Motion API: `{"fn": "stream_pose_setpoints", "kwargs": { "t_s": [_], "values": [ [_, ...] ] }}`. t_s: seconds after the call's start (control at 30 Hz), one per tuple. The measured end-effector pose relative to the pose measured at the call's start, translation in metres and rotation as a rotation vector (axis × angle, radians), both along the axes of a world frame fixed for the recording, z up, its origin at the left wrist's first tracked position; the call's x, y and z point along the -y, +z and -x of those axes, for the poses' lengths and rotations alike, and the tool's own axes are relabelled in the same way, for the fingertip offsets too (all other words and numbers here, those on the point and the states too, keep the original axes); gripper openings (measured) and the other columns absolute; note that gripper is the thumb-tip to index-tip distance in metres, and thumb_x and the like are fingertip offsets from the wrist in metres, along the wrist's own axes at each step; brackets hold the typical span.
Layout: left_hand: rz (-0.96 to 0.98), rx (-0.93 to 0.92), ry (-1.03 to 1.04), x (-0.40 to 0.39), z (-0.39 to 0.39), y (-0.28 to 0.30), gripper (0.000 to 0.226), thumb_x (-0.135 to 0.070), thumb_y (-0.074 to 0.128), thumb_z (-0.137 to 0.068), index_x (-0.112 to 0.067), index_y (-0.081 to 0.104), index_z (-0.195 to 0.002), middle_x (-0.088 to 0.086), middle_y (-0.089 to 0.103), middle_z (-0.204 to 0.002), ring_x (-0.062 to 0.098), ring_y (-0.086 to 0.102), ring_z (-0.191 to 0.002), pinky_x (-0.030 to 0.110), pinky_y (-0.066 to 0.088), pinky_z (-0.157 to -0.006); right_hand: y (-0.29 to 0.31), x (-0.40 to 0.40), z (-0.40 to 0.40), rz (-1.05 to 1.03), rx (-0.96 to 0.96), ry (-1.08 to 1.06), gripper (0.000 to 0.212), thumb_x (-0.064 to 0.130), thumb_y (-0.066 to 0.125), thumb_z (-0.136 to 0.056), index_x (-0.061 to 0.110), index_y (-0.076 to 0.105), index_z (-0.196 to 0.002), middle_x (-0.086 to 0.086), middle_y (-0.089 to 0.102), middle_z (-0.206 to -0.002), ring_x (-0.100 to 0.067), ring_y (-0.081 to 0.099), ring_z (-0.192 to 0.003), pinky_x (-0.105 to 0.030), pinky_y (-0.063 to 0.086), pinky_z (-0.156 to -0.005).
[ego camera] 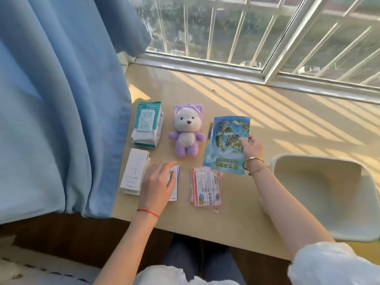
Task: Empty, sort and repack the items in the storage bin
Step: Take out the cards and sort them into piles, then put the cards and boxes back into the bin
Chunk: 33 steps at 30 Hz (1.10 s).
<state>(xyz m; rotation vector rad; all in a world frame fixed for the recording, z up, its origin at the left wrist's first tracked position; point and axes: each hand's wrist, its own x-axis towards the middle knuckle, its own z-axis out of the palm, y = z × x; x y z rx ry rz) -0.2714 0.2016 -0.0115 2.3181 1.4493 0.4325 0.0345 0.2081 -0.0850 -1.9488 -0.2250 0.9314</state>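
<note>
1. A person seated at a sunlit window ledge (236, 95) is sorting small items laid out in front of them, with the white storage bin (320, 194) sitting open at 3 o'clock of the spread, just beside the right forearm.
2. The right hand (251, 148) is pinching the right edge of a blue illustrated booklet (228, 140), thumb on top, holding it over another sheet of the same kind at 2 o'clock of the layout.
3. The left hand (158, 183) is resting with loosely spread, relaxed fingers on a small white printed box (174, 186) at 8 o'clock, pressing rather than grasping it.
4. A tall white box (134, 171) is lying just left of that hand, and a teal-and-white wipes pack (147, 124) is sitting at 10 o'clock, beside the blue curtain (61, 99).
5. A purple-and-white plush toy (187, 130) is lying face-up at 12 o'clock, between the wipes and the booklet.
6. Pink-edged sachets (206, 186) are lying stacked at 6 o'clock, between the two forearms.
</note>
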Motion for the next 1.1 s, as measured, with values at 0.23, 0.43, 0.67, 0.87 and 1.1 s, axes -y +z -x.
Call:
{"fn": "stream_pose_setpoints", "kwargs": {
  "t_s": [0.23,0.43,0.67,0.87,1.1],
  "values": [
    [0.014,0.011,0.005,-0.021,-0.012,-0.061,0.026,-0.011,0.063,-0.087,-0.017,0.065,-0.113,-0.001,0.067,-0.102,0.017,0.061,-0.094,0.034,0.051,-0.081,-0.087,-0.041,-0.022,0.13,0.047,0.043,0.042,0.02,0.058,-0.09,0.001,0.052,-0.127,-0.018,0.066,-0.111,-0.023,0.062,-0.084,-0.044,0.055,-0.08],
    [0.017,0.033,0.007,-0.021,-0.027,-0.094,0.027,-0.009,0.064,-0.085,-0.015,0.066,-0.111,-0.001,0.067,-0.104,0.015,0.06,-0.097,0.033,0.05,-0.086,-0.111,-0.047,-0.03,0.23,0.238,0.146,0.043,0.021,0.056,-0.093,0.003,0.048,-0.132,-0.013,0.06,-0.124,-0.024,0.058,-0.108,-0.037,0.047,-0.094],
    [0.025,0.03,-0.016,-0.003,-0.037,-0.1,0.029,-0.008,0.067,-0.084,-0.013,0.065,-0.112,0.001,0.067,-0.104,0.017,0.061,-0.099,0.033,0.048,-0.091,-0.095,-0.019,-0.025,0.214,0.421,0.191,0.043,0.018,0.056,-0.092,0.007,0.046,-0.132,-0.009,0.053,-0.132,-0.024,0.049,-0.123,-0.042,0.039,-0.106],
    [0.042,0.034,0.027,0.015,-0.042,-0.092,0.03,-0.01,0.065,-0.084,-0.015,0.064,-0.114,0.0,0.066,-0.107,0.017,0.06,-0.102,0.031,0.047,-0.088,-0.063,0.044,0.011,0.07,0.55,0.282,0.034,0.015,0.057,-0.091,0.008,0.055,-0.124,-0.007,0.06,-0.119,-0.023,0.051,-0.112,-0.034,0.042,-0.098],
    [0.29,-0.05,0.084,0.054,-0.07,-0.127,0.039,-0.026,0.057,-0.091,-0.016,0.049,-0.128,-0.001,0.056,-0.12,0.018,0.053,-0.113,0.031,0.051,-0.089,-0.064,0.128,0.041,0.067,0.705,0.415,0.034,0.01,0.058,-0.091,0.007,0.056,-0.124,-0.007,0.061,-0.121,-0.023,0.051,-0.115,-0.036,0.038,-0.103]
  ]
}}
